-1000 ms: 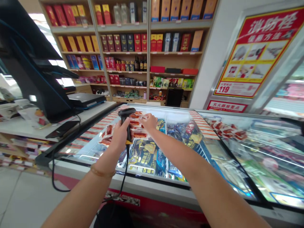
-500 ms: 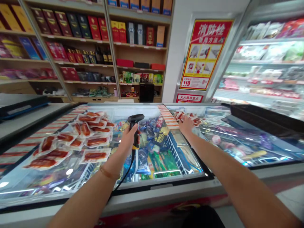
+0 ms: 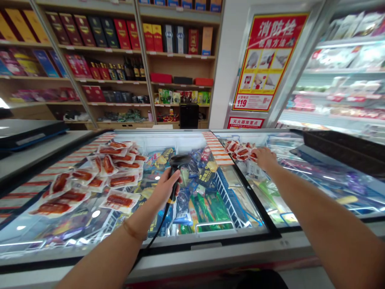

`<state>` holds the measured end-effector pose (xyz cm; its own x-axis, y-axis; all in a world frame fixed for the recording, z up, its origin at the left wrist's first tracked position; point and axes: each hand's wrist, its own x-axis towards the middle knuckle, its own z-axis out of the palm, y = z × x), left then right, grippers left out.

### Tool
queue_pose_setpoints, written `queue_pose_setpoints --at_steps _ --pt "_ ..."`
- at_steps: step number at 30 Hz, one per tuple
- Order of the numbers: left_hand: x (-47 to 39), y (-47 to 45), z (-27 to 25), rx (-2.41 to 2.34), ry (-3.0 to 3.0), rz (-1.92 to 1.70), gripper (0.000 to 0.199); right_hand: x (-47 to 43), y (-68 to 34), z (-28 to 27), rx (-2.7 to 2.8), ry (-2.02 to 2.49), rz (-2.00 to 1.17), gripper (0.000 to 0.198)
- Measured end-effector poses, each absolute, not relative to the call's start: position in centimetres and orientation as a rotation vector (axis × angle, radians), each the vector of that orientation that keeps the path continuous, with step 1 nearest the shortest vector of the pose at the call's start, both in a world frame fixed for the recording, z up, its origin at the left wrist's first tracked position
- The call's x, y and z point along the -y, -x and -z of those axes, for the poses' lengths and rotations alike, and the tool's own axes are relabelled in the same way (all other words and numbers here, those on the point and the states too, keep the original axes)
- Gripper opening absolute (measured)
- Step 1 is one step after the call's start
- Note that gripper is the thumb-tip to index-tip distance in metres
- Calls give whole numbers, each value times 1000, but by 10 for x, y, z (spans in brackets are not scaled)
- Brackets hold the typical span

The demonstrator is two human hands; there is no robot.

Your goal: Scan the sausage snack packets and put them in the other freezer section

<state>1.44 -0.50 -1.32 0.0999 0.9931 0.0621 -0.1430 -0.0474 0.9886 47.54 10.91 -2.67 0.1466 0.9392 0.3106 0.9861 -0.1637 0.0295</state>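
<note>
My left hand (image 3: 168,186) is closed around the handle of a black barcode scanner (image 3: 179,160), held above the glass of the chest freezer. Its cable runs down past my left wrist. Toward the back right, my right hand (image 3: 266,158) is closed at the right edge of a small pile, its fingers on a vacuum-packed sausage (image 3: 254,155); the fingertips are partly hidden. Other sausage packs (image 3: 242,151) lie just left of that hand. A larger spread of sausage packs (image 3: 122,179) covers the left glass, some overlapping.
Under the freezer's glass lie bagged foods and wire baskets (image 3: 225,196). A black frame bar (image 3: 255,192) divides the lids. A dark tray-like object (image 3: 339,150) rests at right, a black flat device (image 3: 30,132) at left. Behind stand shelves of boxes (image 3: 120,34) and a red poster (image 3: 270,60).
My right hand has shifted right, off the top of the small pile to its right edge. The scanner has dipped slightly and moved right. The nearest left-side pack has turned a little.
</note>
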Motion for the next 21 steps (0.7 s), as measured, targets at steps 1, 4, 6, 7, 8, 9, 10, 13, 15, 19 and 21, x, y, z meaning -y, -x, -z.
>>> queue_pose_setpoints --at_steps 1,4,6,7,8,9,10,13,15,19,21 --pt "5 -15 14 -997 -1206 -1220 53 -107 -476 27 1949 2217 420 35" --pt "7 -16 13 -983 -1224 -1194 53 -99 -476 25 2021 2204 450 28" --pt "9 -16 11 -982 -1224 -1193 53 -93 -476 23 2040 2210 474 29" --pt "9 -15 10 -981 -1224 -1199 53 -91 -474 21 2039 2198 502 28" --pt "10 -15 9 -980 -1224 -1208 52 -89 -470 18 2031 2165 544 27" --pt "10 -14 8 -975 -1226 -1220 51 -88 -464 15 2027 2104 600 26" --pt "10 -13 7 -967 -1226 -1233 50 -87 -454 11 2030 2019 659 25" --pt "9 -10 7 -954 -1230 -1269 48 -86 -401 0 2118 1718 727 21" --pt "9 -9 8 -963 -1228 -1281 49 -84 -351 -3 2245 1614 628 17" --pt "9 -9 10 -994 -1206 -1272 53 -80 -254 4 2383 1572 354 12" --pt "9 -10 10 -997 -1193 -1267 56 -81 -226 9 2338 1511 175 25"
